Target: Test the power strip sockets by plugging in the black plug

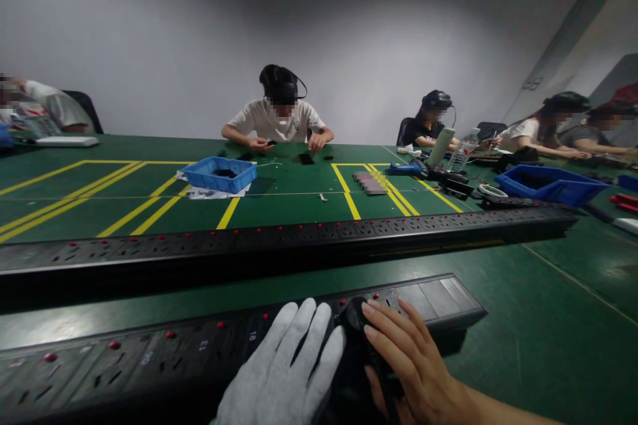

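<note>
My left hand (284, 372), in a white glove, lies flat with its fingers stretched out on a long black power strip (149, 355) near the table's front edge. My bare right hand (413, 372) is wrapped round a black plug-like object (356, 325) that sits on the same strip, next to the gloved fingers. What the black object is exactly I cannot make out.
A second long black power strip (299, 239) runs across the green table (548, 325) behind the first. A blue bin (219, 174) on papers stands mid-left, another blue bin (548, 184) at right. A person (279, 113) sits opposite; other people work along the right and far left.
</note>
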`<state>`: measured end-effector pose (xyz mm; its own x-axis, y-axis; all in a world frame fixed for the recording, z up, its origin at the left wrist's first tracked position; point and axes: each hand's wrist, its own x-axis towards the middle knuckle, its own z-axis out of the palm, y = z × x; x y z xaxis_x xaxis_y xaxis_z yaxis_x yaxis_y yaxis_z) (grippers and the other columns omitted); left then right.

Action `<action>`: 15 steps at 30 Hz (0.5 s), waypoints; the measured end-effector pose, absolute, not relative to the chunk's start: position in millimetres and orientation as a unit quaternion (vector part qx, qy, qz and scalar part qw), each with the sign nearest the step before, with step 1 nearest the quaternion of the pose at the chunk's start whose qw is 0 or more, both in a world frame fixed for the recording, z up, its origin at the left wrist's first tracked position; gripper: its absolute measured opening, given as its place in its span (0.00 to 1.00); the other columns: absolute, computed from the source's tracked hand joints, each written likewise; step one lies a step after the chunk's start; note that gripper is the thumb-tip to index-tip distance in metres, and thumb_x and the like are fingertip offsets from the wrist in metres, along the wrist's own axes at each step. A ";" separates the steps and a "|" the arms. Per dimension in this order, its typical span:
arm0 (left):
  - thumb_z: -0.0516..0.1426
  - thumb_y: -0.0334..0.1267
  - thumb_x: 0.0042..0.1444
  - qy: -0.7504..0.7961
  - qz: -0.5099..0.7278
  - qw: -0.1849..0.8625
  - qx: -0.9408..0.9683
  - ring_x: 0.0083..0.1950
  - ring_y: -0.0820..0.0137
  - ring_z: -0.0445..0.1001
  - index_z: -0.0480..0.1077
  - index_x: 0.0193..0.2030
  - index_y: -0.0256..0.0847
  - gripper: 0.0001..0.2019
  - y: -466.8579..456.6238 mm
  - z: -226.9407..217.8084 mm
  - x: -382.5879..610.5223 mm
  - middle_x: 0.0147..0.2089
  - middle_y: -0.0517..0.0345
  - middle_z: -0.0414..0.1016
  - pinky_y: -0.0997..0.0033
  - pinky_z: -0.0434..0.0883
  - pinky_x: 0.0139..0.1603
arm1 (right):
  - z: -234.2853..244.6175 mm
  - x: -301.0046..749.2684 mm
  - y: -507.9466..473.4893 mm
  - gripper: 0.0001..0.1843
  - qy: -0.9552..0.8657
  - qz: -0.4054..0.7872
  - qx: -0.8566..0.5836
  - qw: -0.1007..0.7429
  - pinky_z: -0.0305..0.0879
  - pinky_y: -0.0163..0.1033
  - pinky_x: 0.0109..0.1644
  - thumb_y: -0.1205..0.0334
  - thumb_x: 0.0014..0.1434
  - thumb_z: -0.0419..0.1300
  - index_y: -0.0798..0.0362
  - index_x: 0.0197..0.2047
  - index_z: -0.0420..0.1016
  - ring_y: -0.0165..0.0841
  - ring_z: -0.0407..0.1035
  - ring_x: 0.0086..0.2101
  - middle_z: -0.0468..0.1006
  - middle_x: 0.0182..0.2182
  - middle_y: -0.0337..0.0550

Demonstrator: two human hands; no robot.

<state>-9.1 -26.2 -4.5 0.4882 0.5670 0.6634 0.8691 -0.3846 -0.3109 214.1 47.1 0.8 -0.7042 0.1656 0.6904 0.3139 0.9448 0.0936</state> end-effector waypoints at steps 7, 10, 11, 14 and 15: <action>0.49 0.36 0.61 -0.432 -0.209 0.332 -0.812 0.60 0.57 0.67 0.68 0.56 0.36 0.18 -27.6 -1.0 -15.1 0.56 0.47 0.72 0.54 0.61 0.63 | 1.5 213.8 51.3 0.28 -0.916 -0.102 -0.131 0.364 0.52 0.55 0.66 0.76 0.53 0.51 0.60 0.59 0.62 0.40 0.62 0.60 0.72 0.56 0.53; 0.49 0.36 0.62 -0.439 -0.238 0.334 -0.799 0.61 0.58 0.67 0.69 0.55 0.37 0.17 -26.8 -2.8 -14.3 0.55 0.48 0.73 0.54 0.60 0.64 | -0.6 212.8 50.1 0.28 -0.913 -0.102 -0.135 0.371 0.54 0.55 0.65 0.76 0.52 0.51 0.60 0.58 0.62 0.40 0.62 0.60 0.72 0.56 0.53; 0.49 0.36 0.62 -0.441 -0.249 0.334 -0.795 0.60 0.58 0.67 0.69 0.54 0.37 0.16 -26.2 -3.6 -13.5 0.54 0.49 0.73 0.54 0.60 0.64 | -1.6 212.2 49.7 0.28 -0.912 -0.102 -0.137 0.374 0.55 0.54 0.65 0.76 0.52 0.51 0.60 0.58 0.62 0.40 0.62 0.60 0.72 0.56 0.53; 0.49 0.34 0.61 -0.434 -0.254 0.341 -0.794 0.59 0.59 0.68 0.70 0.52 0.38 0.16 -23.7 -4.7 -12.3 0.53 0.52 0.75 0.55 0.59 0.64 | -4.9 210.9 48.9 0.28 -0.910 -0.098 -0.142 0.377 0.59 0.53 0.63 0.76 0.53 0.51 0.60 0.58 0.62 0.41 0.61 0.60 0.71 0.56 0.54; 0.48 0.34 0.61 -0.430 -0.254 0.344 -0.795 0.59 0.60 0.68 0.70 0.52 0.38 0.15 -22.8 -4.5 -12.5 0.52 0.52 0.75 0.55 0.59 0.64 | -5.8 210.8 48.7 0.27 -0.910 -0.095 -0.144 0.377 0.60 0.52 0.63 0.76 0.53 0.51 0.60 0.58 0.62 0.41 0.61 0.60 0.70 0.57 0.54</action>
